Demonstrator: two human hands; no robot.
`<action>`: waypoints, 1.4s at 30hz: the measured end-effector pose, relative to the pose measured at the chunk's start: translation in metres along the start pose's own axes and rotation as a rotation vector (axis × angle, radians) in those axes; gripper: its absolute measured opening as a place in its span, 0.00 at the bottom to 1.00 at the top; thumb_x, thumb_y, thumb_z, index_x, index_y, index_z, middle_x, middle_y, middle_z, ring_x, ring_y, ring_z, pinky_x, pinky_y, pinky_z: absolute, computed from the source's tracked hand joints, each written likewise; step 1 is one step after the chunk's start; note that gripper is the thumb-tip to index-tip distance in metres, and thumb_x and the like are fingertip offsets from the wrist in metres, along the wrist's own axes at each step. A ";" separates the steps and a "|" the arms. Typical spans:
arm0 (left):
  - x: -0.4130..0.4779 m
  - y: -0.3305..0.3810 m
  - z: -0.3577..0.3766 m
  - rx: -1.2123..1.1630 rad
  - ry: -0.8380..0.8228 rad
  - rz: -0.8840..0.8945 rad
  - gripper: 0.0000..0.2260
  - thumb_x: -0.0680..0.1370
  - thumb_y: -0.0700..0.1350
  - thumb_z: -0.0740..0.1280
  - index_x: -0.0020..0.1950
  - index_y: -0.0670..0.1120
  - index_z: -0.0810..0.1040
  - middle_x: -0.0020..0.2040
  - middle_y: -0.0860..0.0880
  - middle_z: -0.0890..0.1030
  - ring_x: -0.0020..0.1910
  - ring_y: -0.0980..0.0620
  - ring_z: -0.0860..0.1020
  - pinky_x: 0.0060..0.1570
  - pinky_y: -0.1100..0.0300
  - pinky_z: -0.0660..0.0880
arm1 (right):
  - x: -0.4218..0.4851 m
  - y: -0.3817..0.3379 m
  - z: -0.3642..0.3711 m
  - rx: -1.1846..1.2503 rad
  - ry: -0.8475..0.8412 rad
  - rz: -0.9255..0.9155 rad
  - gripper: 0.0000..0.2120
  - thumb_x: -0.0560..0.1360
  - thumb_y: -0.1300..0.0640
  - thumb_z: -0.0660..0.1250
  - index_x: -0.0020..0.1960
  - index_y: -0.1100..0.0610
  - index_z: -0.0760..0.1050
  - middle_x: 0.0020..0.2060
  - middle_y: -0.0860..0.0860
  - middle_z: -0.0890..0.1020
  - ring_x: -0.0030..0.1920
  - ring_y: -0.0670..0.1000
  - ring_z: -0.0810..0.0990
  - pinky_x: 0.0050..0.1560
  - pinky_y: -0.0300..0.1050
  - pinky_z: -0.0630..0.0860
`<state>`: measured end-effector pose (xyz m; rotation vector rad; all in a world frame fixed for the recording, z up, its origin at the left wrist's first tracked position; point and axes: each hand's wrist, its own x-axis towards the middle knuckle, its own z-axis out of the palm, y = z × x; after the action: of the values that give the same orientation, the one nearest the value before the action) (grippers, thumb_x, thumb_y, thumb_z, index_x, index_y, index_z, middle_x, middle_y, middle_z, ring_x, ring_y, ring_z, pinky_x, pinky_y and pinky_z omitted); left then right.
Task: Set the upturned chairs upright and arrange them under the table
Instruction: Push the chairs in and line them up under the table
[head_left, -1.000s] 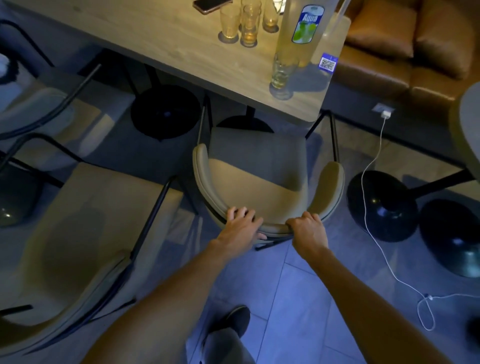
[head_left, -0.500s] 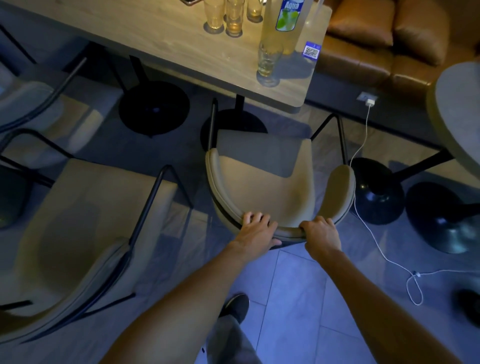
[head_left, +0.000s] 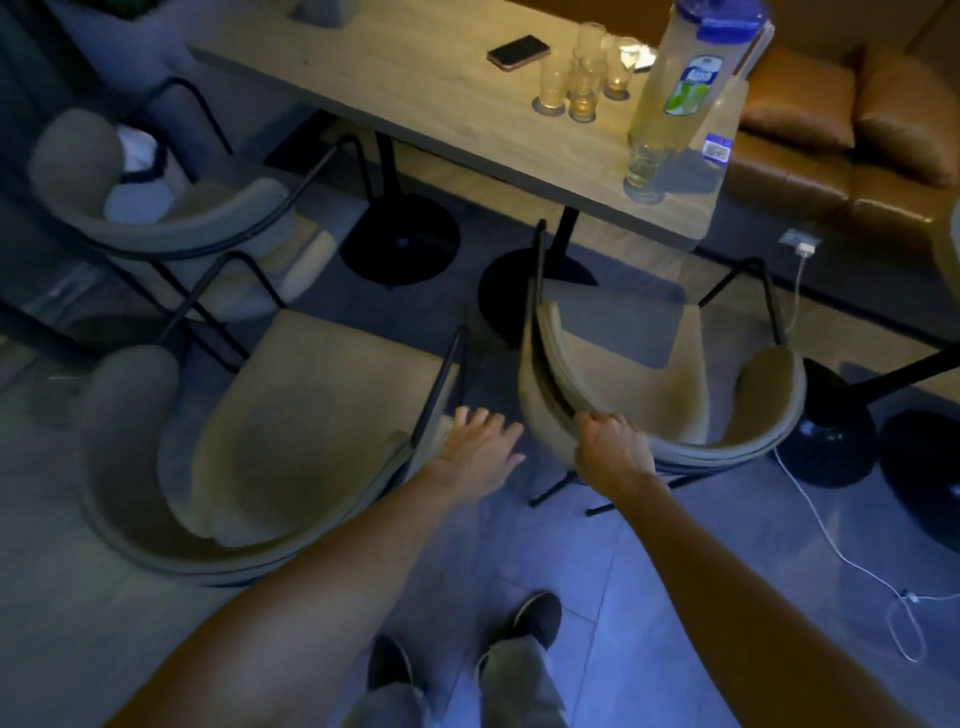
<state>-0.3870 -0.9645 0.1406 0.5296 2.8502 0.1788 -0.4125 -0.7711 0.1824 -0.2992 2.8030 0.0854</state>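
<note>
My right hand (head_left: 613, 451) fingers clenched over top rail of right chair (head_left: 670, 395) backrest, near its left end: grip there gives steering leverage. My left hand (head_left: 480, 439) released, fingers spread, hovering between the two chairs, near arm post of middle chair (head_left: 291, 436); contact unclear. Right chair upright, seat front just at table (head_left: 415, 88) edge, not fully under. Judgement: needs push in. Glasses (head_left: 579, 78) and pitcher (head_left: 685, 83) near edge, so avoid bumping table.

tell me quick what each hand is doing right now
Left hand: open, fingers spread, holding nothing.
Right hand: closed on the backrest rim of the chair.
</note>
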 end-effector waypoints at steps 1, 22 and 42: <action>-0.020 -0.016 0.002 0.000 -0.007 -0.027 0.18 0.81 0.55 0.57 0.68 0.48 0.70 0.63 0.45 0.75 0.62 0.42 0.70 0.63 0.45 0.62 | -0.002 -0.022 -0.004 0.023 -0.006 -0.028 0.16 0.74 0.61 0.61 0.62 0.56 0.73 0.57 0.56 0.80 0.59 0.59 0.77 0.54 0.51 0.75; -0.304 -0.174 0.072 -0.002 -0.101 -0.439 0.32 0.75 0.44 0.68 0.77 0.49 0.61 0.69 0.47 0.70 0.70 0.44 0.65 0.71 0.49 0.53 | -0.096 -0.318 0.076 -0.048 -0.047 -0.486 0.20 0.77 0.56 0.62 0.68 0.58 0.67 0.65 0.59 0.72 0.65 0.62 0.67 0.69 0.59 0.62; -0.299 -0.307 0.049 0.231 -0.308 -0.097 0.19 0.77 0.43 0.66 0.68 0.56 0.74 0.64 0.51 0.76 0.66 0.43 0.68 0.67 0.43 0.58 | -0.071 -0.378 0.090 -0.251 -0.123 -0.219 0.18 0.74 0.47 0.65 0.62 0.52 0.77 0.58 0.53 0.78 0.62 0.61 0.68 0.69 0.59 0.59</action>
<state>-0.2075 -1.3548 0.1064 0.4190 2.5981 -0.2331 -0.2381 -1.1176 0.1104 -0.6343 2.6190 0.3921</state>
